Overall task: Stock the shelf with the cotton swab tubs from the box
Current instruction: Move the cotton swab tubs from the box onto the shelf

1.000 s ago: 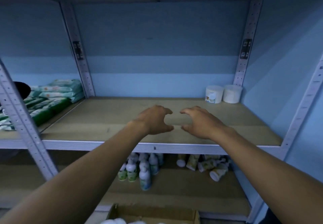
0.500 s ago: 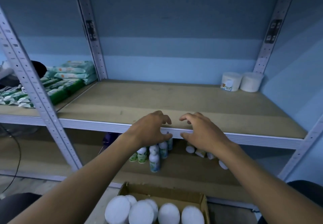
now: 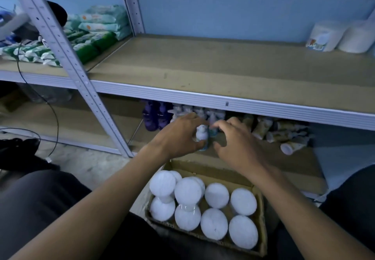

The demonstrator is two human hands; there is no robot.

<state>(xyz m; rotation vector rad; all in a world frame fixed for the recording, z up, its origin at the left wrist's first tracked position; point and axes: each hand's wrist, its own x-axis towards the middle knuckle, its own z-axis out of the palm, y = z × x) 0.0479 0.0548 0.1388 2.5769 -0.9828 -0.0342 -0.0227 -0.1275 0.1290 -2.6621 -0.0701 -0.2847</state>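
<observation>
Since the earlier frames I've dropped both hands from the shelf (image 3: 233, 70) edge to just above the box (image 3: 261, 219), and my view has tipped down so the whole box shows. The tubs (image 3: 215, 209) are round, white-lidded, standing packed in the box, two more stacked on top at its left end. Two tubs on the shelf (image 3: 341, 36) sit at its far right corner. My left hand (image 3: 178, 135) and right hand (image 3: 237, 148) hover beyond the box's far edge, fingers loosely curled toward each other, holding nothing.
</observation>
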